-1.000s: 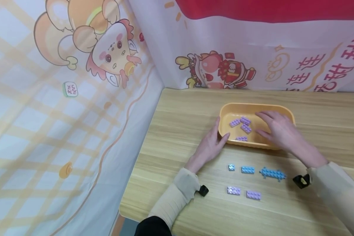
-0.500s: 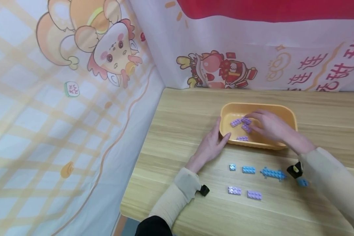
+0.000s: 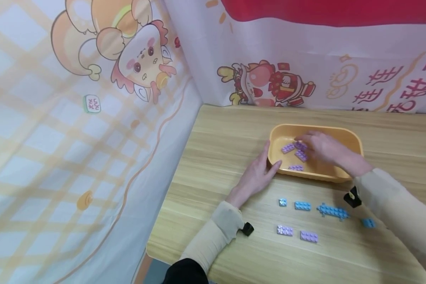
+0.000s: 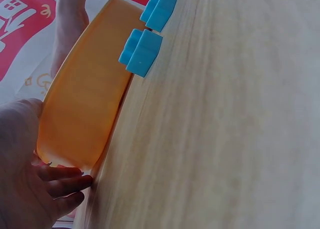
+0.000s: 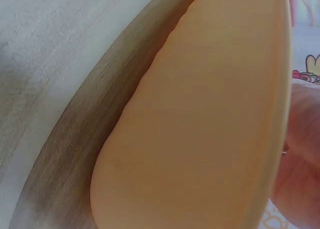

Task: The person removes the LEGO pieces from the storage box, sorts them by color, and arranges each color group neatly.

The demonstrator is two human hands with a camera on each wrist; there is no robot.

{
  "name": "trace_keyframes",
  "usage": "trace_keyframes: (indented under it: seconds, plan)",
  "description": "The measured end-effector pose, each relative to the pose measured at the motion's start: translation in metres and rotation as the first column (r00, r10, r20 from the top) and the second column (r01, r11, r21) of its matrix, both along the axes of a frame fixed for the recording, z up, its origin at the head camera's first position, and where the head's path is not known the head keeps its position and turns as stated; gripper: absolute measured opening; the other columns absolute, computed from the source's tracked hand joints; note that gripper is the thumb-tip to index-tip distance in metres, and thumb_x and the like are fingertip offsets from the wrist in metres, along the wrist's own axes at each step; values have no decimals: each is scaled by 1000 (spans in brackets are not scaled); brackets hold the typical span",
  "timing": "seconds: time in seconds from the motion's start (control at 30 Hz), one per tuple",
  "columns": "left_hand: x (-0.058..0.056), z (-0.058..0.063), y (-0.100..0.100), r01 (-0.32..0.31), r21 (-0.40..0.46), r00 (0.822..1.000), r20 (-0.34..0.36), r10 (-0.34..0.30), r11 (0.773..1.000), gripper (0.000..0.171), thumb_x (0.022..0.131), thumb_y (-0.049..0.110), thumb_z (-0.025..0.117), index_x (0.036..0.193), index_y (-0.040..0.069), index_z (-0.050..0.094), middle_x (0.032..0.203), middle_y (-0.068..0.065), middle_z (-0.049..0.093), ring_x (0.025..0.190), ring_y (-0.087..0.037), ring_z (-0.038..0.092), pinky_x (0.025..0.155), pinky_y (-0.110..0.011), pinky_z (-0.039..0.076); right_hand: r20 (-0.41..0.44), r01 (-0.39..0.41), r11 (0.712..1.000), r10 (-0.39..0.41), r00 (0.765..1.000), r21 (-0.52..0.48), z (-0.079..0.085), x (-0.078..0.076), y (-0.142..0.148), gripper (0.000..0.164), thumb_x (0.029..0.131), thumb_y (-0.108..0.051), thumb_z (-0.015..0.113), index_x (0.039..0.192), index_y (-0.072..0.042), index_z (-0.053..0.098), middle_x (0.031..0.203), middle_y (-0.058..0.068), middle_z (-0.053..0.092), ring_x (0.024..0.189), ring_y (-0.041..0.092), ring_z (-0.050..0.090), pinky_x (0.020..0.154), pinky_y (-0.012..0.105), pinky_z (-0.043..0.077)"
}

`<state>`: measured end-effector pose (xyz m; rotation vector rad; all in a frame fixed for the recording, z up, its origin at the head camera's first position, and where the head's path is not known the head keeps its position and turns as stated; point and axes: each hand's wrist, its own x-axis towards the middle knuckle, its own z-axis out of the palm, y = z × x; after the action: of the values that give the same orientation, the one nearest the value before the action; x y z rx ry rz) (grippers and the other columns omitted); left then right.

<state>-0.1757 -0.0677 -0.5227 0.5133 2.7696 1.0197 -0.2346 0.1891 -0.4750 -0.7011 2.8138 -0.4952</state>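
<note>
An orange-yellow plastic basket [image 3: 319, 177] stands on the wooden table with several purple toy bricks [image 3: 301, 155] inside. My left hand [image 3: 255, 175] holds its near left corner, thumb over the rim and fingers along the outer wall. The left wrist view shows those fingers [image 4: 65, 186] at the basket's end. My right hand [image 3: 326, 148] reaches into the basket, fingertips right at the upper purple bricks; I cannot tell whether it pinches one. In the right wrist view, the basket wall [image 5: 190, 114] hides most of that hand [image 5: 302, 154].
On the table before the basket lie a small blue brick [image 3: 282, 202], a longer blue brick [image 3: 303, 206], a blue piece with side prongs [image 3: 333, 212] and another blue brick [image 3: 369, 223]. Nearer are two purple bricks, one left [image 3: 284, 230] and one right [image 3: 309, 236]. Printed cloth [image 3: 127, 130] hangs alongside.
My right hand has moved left inside the basket to the purple bricks, its fingers drawing closer together. A blue brick has come out from behind the right sleeve. The left hand keeps its hold.
</note>
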Motion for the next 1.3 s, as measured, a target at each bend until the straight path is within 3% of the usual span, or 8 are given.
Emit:
trace_keyframes:
  seconds: [0.27,0.53,0.83,1.1,1.3]
  plan:
    - [0,-1,0,3,-2,1000,-9,-3,1000,86,115,59,43,178,25,-5,180,-10,34,160,-30,49,134,-41,42,49,-17,999,15,999,52,-4,-5,-2,51,98,7,70,148,-5,67,143,31,64,130,53,64,110,72,56]
    - [1,0,1,14,-6,1000,-13,-14,1000,86,116,59,42,178,25,-6,181,-9,33,161,-29,47,135,-39,40,-1,-21,997,22,1000,75,-9,-9,-1,35,93,8,76,127,2,74,126,25,70,117,43,70,104,64,62]
    - [0,0,-1,8,-7,1000,-4,-8,1000,86,115,57,45,179,21,-2,181,-11,33,161,-31,47,135,-42,40,-35,61,992,-58,998,111,-17,-9,6,30,100,-6,76,126,7,69,123,29,72,115,46,72,103,65,62]
    - [0,1,0,-5,-6,1000,11,5,1000,86,115,58,44,179,22,-1,181,-9,32,161,-29,46,135,-41,40,-32,96,990,-94,995,102,-19,-3,13,26,102,-7,76,124,5,71,122,28,73,116,46,71,102,64,62]
    - [0,0,1,-6,-11,1000,-2,6,1000,86,115,59,43,179,21,-1,181,-9,34,160,-29,49,134,-41,41,-76,77,994,-72,995,74,-12,11,19,24,101,-9,79,120,5,74,119,28,73,109,44,74,96,61,65]
